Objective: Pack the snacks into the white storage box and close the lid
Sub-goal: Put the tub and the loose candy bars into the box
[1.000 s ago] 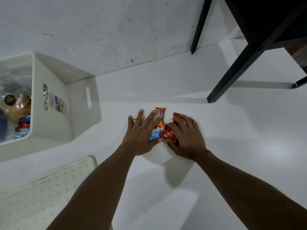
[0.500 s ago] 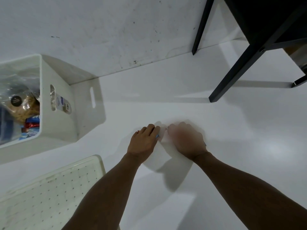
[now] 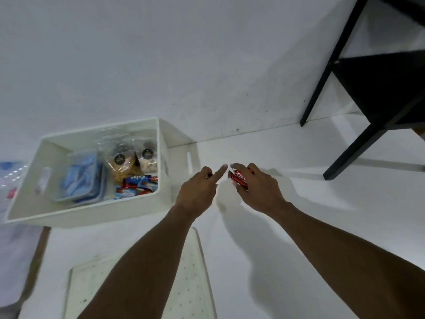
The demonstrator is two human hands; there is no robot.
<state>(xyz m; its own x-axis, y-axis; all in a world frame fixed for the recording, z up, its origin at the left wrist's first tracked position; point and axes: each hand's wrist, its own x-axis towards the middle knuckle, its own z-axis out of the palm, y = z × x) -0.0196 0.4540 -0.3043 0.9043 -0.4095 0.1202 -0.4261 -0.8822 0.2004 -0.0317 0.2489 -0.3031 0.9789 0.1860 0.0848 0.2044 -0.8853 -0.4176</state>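
Head view: both bare forearms reach up from the bottom edge toward the centre of the frame. The right hand (image 3: pixel 255 187) is closed around red-wrapped snacks (image 3: pixel 238 177), which stick out at its fingertips on the side facing the other hand. The left hand (image 3: pixel 200 189) sits just beside it, to the left, its index finger stretched out toward the red wrappers and its other fingers curled in — whether anything lies inside that curl cannot be told.

The white storage box (image 3: pixel 161 196) stands open at left of centre, its near right corner just beside the left hand. Inside it lie blue packets (image 3: pixel 80 178) on the left, two clear bags with round black labels (image 3: pixel 133 162) toward the back, and red and blue wrapped bars (image 3: pixel 138 185) in the front right corner.

The white perforated lid (image 3: pixel 190 272) lies flat on the white desk (image 3: pixel 299 180) at lower centre, partly under the left forearm. Black furniture legs (image 3: pixel 358 143) stand at upper right.
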